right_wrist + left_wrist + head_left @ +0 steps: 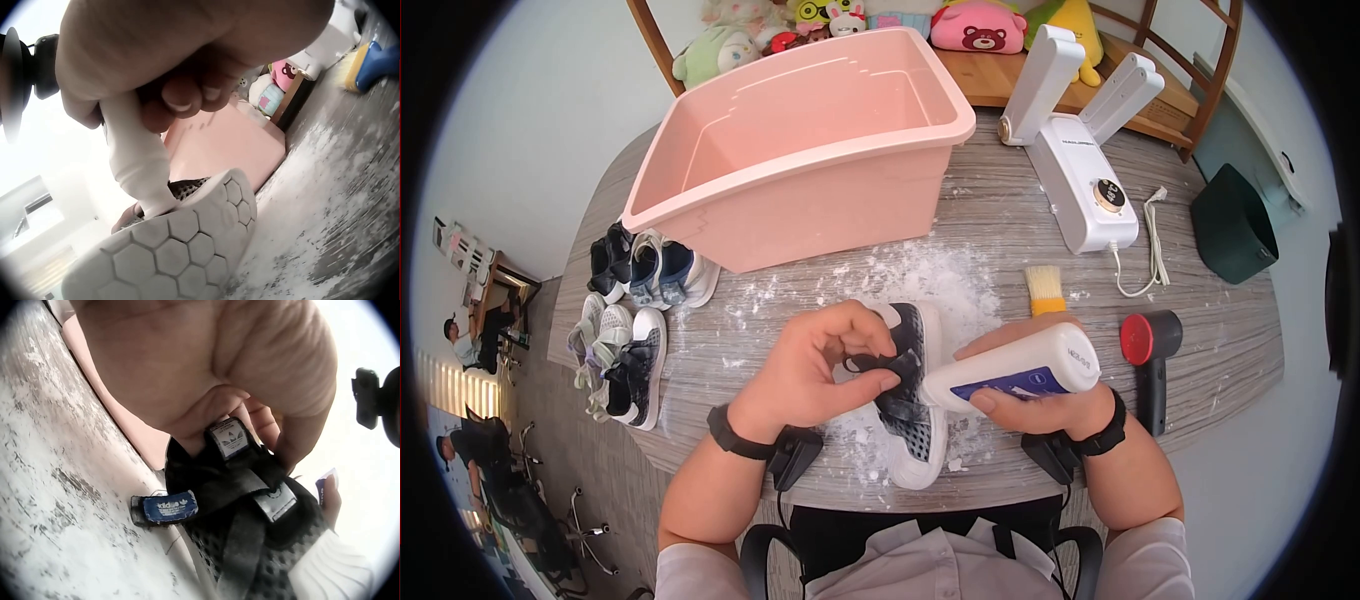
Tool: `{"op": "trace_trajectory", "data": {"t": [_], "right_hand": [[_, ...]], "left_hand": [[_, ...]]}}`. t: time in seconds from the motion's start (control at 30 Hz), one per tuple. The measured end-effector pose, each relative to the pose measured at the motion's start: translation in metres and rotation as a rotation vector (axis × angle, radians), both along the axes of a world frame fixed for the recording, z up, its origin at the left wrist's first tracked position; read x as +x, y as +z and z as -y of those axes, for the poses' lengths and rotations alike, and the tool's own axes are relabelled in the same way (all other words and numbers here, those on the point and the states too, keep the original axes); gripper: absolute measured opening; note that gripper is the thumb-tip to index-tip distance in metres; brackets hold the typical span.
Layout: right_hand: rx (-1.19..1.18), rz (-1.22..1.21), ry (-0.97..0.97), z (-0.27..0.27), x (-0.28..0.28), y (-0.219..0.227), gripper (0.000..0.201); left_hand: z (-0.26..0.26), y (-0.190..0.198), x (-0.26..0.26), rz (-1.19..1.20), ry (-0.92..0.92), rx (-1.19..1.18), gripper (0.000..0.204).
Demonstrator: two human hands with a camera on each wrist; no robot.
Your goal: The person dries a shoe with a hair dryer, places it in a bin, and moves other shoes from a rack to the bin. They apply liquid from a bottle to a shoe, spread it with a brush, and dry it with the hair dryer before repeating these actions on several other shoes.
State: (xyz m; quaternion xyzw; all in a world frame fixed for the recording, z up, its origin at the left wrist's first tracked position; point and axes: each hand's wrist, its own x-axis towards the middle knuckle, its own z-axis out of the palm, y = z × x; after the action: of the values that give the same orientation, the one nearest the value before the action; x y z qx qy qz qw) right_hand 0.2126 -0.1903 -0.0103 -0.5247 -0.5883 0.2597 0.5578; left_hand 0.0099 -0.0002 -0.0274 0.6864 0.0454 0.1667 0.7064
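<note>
A black perforated shoe [914,440] with a white sole [181,250] stands on the powder-dusted table, toe toward the person. My left hand [820,365] pinches the tongue [230,439] of the shoe between thumb and fingers; a loose strap end with a blue label [170,507] sticks out beside it in the left wrist view. My right hand [1040,400] grips a white bottle [1073,362] with a blue label, tilted so its narrow end [153,194] meets the shoe's side edge. Whether anything comes out of the bottle cannot be seen.
Behind stands a large pink bin [800,205]. Several shoes [635,370] lie at the left. A brush [1046,290], a white dryer device [1072,180], a red-and-black tool [1152,345] and a dark green bin [1230,225] are on the right. White powder [940,275] covers the middle.
</note>
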Motion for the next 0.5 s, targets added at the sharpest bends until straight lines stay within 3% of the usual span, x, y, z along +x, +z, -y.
{"op": "trace_trajectory", "data": {"t": [0.13, 0.23, 0.33, 0.43, 0.5], "right_hand": [[-0.018, -0.015, -0.022, -0.001, 0.001, -0.003, 0.023], [0.031, 0.106, -0.069, -0.001, 0.001, 0.002, 0.024], [0.005, 0.076, 0.011, -0.003, 0.002, 0.004, 0.027], [0.109, 0.248, -0.145, -0.011, -0.002, -0.004, 0.027], [0.053, 0.009, -0.298, -0.013, -0.008, -0.003, 0.025]], "left_hand": [[-0.001, 0.000, -0.001, -0.071, 0.032, -0.050, 0.030], [0.000, 0.003, -0.001, -0.078, 0.029, -0.073, 0.030], [-0.001, 0.005, 0.000, -0.087, 0.010, -0.019, 0.028], [-0.002, 0.005, 0.000, -0.111, -0.011, -0.025, 0.025], [-0.004, 0.004, -0.002, -0.096, -0.028, 0.014, 0.023]]}}
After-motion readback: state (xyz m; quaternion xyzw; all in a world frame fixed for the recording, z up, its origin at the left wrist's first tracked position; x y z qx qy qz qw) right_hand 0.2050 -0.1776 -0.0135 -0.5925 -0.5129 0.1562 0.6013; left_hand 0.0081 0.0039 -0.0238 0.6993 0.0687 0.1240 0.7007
